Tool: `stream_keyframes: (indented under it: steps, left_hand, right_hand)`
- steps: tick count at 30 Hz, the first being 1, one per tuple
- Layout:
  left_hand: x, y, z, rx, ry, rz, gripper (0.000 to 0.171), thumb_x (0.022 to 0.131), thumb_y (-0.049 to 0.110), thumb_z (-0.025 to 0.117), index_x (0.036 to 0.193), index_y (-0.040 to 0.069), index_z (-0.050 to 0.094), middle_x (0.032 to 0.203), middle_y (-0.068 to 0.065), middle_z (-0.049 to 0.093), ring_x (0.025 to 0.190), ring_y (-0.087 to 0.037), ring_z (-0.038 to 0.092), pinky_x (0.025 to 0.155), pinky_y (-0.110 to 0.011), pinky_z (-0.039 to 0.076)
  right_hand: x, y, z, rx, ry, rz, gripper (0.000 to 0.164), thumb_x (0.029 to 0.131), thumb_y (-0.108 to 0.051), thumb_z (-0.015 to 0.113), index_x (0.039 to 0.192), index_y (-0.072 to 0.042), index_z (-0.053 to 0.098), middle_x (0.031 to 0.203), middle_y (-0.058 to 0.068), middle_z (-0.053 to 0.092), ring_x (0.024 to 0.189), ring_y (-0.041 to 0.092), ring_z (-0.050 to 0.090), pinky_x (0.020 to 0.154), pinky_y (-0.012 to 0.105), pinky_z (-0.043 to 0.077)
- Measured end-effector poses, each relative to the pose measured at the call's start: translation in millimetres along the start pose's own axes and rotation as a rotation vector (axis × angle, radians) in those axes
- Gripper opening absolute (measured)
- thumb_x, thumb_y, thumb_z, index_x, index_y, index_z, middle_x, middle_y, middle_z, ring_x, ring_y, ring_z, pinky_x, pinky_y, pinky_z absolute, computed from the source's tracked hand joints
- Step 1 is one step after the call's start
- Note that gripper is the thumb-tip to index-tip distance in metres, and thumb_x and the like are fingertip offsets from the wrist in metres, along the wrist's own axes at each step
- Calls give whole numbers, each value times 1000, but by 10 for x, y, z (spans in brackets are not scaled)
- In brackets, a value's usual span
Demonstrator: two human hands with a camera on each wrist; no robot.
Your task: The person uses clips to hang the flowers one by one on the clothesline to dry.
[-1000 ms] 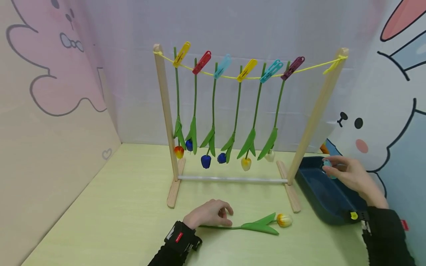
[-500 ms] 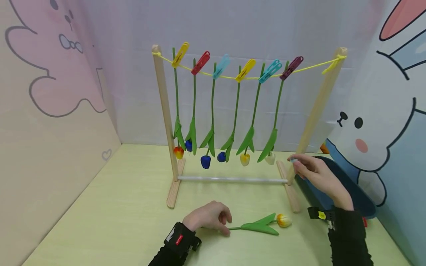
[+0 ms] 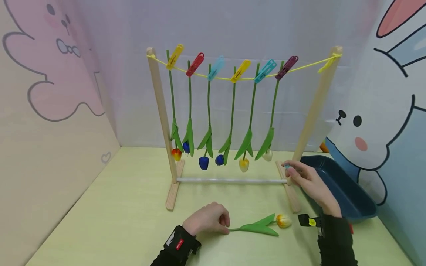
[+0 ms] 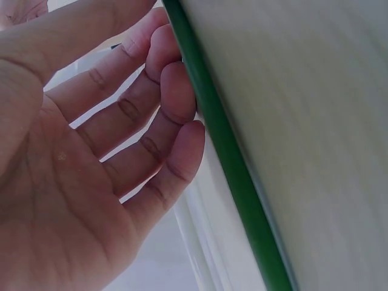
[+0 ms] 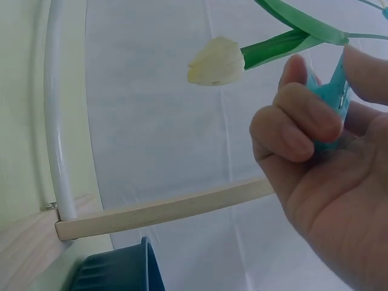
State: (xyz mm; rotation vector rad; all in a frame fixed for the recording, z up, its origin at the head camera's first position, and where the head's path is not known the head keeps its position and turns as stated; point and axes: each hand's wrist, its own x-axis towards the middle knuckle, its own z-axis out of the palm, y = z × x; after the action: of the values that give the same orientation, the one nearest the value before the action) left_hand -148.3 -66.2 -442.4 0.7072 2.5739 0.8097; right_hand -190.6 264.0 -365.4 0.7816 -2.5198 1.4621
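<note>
A yellow-and-white tulip with green leaves lies on the table, its bloom to the right. My left hand rests at its stem end, thumb and fingers pinching the green stem. Between the thumb and fingers of my right hand is a light blue clothespin, held near the rack's right post. Several tulips hang bloom-down from a yellow string, each under a clothespin. The rightmost one, with a white bloom, shows just beyond my right hand in the right wrist view.
The wooden rack has a left post, a right post and a low white crossbar. A dark blue basin stands behind my right forearm. Cartoon-printed walls enclose the table.
My right hand has moved left from over the basin to the right post, carrying the light blue clothespin. My left hand has shifted slightly right along the stem.
</note>
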Motion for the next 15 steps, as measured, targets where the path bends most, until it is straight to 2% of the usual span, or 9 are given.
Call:
stream_keyframes:
  steps: [3, 7, 10, 15]
  left_hand:
    - [-3, 13, 3, 25, 10, -10, 16, 82, 16, 84, 75, 20, 70, 66, 14, 57, 61, 1, 50, 59, -16, 43]
    - [-13, 31, -4, 69, 15, -3, 14, 83, 15, 82, 75, 20, 72, 67, 14, 58, 62, 2, 50, 60, -16, 44]
    - [-17, 33, -2, 111, 26, 11, 13, 83, 13, 82, 75, 20, 74, 67, 15, 59, 63, 2, 50, 61, -16, 44]
    - [-9, 27, 11, 149, 54, 24, 13, 83, 13, 82, 74, 19, 74, 68, 15, 60, 63, 2, 49, 60, -16, 43]
  right_hand:
    - [2, 9, -7, 18, 2, 11, 23, 108, -13, 44, 127, -5, 56, 87, -8, 50, 63, 22, 40, 58, 30, 34]
    - [0, 19, -14, 65, 3, 2, 22, 109, -13, 43, 123, -21, 57, 76, -1, 42, 58, 22, 37, 57, 29, 33]
    - [4, 29, -15, 101, 13, -25, 24, 109, -11, 41, 119, -24, 58, 69, 2, 36, 55, 21, 36, 56, 31, 33]
    - [28, 39, -19, 131, 26, -45, 26, 110, -11, 37, 121, -23, 57, 70, 1, 35, 57, 24, 35, 57, 32, 32]
